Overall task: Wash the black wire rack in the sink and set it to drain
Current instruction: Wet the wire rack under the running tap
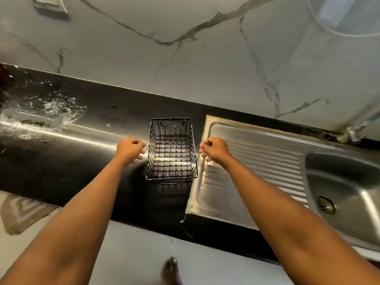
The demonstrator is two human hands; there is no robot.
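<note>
A pale wall [205,68] veined in grey is seen behind a glossy black countertop [92,112], where splashed water [47,108] is lit brightly. A switch plate [51,5] is fixed high up; a patterned mat [18,212] is laid on the white floor [133,243].

Both forearms stretch fwd, roughly parallel, w/ left hand [129,149] and right hand [216,150] apart, fingers curled in (neither grips anything).
</note>
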